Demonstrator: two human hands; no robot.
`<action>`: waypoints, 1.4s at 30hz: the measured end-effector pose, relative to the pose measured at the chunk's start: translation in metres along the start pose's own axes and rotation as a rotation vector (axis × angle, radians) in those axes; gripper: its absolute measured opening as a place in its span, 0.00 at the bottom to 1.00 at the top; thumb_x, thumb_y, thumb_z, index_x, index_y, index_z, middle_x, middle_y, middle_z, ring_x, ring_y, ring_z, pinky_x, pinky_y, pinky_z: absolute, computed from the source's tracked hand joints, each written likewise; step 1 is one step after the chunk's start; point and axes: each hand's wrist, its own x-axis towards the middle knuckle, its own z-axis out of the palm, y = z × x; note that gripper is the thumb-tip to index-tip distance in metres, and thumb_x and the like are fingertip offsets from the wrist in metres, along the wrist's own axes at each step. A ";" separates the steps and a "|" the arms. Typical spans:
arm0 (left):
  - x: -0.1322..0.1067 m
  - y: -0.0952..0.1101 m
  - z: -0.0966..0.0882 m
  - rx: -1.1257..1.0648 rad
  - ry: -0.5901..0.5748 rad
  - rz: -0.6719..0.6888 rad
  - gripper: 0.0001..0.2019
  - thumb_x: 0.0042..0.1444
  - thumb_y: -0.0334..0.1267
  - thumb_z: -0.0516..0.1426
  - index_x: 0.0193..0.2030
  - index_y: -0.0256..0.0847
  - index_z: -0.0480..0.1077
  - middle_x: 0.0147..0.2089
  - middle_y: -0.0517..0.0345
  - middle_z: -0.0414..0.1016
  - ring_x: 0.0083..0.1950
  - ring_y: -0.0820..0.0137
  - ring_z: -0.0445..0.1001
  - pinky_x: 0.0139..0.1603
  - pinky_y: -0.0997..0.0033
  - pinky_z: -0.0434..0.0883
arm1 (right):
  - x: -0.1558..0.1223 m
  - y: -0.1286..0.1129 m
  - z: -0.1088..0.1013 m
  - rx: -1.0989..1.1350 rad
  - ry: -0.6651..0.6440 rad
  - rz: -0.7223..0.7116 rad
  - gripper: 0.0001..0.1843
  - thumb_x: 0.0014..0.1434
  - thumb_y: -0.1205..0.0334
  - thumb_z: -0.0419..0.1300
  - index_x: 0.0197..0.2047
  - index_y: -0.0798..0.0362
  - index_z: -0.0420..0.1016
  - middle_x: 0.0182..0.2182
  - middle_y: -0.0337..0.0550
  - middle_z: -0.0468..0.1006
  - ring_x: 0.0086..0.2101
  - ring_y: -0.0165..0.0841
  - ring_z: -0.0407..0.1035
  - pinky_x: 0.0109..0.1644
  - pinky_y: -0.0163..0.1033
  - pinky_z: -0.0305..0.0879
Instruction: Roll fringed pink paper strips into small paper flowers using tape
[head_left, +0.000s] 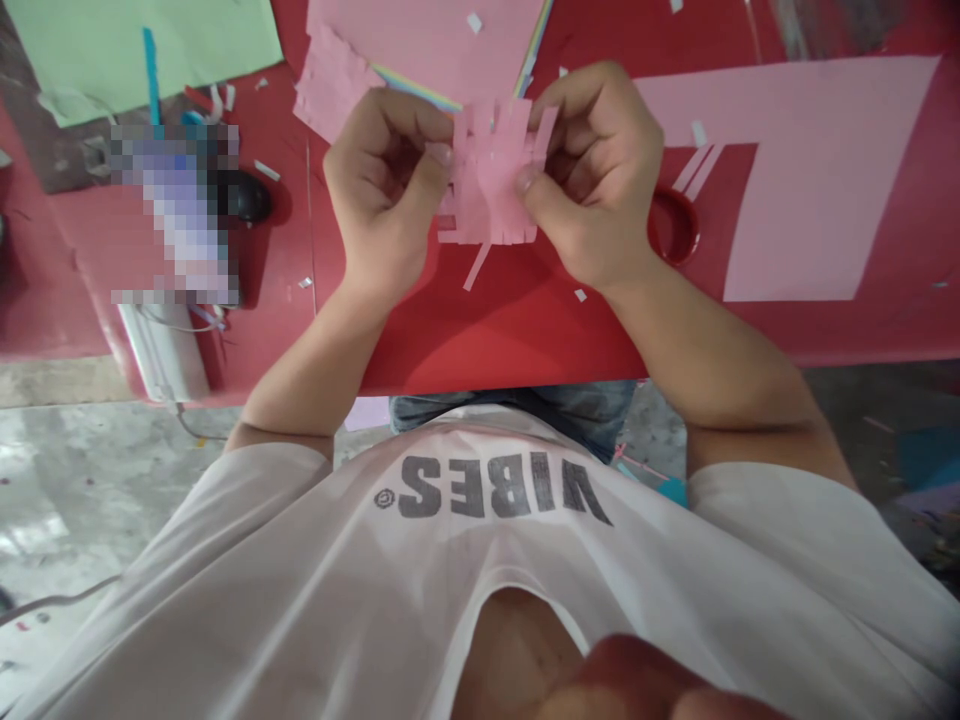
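Between my two hands is a small piece of woven pink paper strips [495, 180], held up over the red table, with loose strip ends sticking out along its edges. My left hand [394, 185] pinches its left side between thumb and fingers. At the right side, my right hand [596, 175] grips it the same way, thumb on the near face. One narrow strip [478, 267] hangs down from its lower edge. Part of the weave is hidden behind my fingers and thumbs.
A larger pink sheet [795, 200] with a cut-out lies right, near a red tape ring [673, 226]. Pink sheets [427, 40] lie beyond my hands. At left are a green sheet [150, 50], a black mouse-like object [250, 198] and a white box [165, 350]. Paper scraps dot the red table [495, 340].
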 end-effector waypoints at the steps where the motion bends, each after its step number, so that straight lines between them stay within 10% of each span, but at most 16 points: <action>1: 0.005 -0.005 -0.008 0.024 -0.034 0.037 0.11 0.67 0.48 0.60 0.47 0.42 0.71 0.40 0.56 0.74 0.49 0.69 0.73 0.48 0.69 0.71 | 0.000 0.001 0.000 -0.006 0.000 0.006 0.11 0.55 0.46 0.63 0.38 0.38 0.68 0.32 0.37 0.68 0.29 0.36 0.62 0.29 0.43 0.60; 7: 0.025 -0.028 -0.042 0.261 -0.346 0.416 0.08 0.65 0.38 0.63 0.47 0.38 0.75 0.38 0.57 0.73 0.34 0.76 0.68 0.34 0.73 0.67 | 0.000 0.006 0.000 0.022 -0.007 -0.024 0.12 0.55 0.44 0.64 0.38 0.38 0.70 0.31 0.37 0.68 0.28 0.35 0.61 0.28 0.43 0.59; 18: 0.015 -0.021 -0.023 0.255 -0.299 0.305 0.09 0.67 0.42 0.61 0.48 0.39 0.73 0.41 0.57 0.70 0.42 0.74 0.71 0.42 0.75 0.68 | 0.001 0.010 0.000 0.004 0.008 -0.074 0.09 0.54 0.49 0.64 0.39 0.38 0.72 0.30 0.37 0.69 0.28 0.35 0.61 0.27 0.43 0.60; 42: 0.010 -0.019 -0.017 0.211 -0.205 0.161 0.10 0.58 0.37 0.69 0.37 0.40 0.72 0.31 0.62 0.69 0.27 0.79 0.66 0.28 0.77 0.63 | 0.002 0.016 0.002 0.088 -0.007 -0.177 0.06 0.55 0.56 0.61 0.39 0.41 0.74 0.31 0.36 0.68 0.27 0.32 0.58 0.30 0.40 0.54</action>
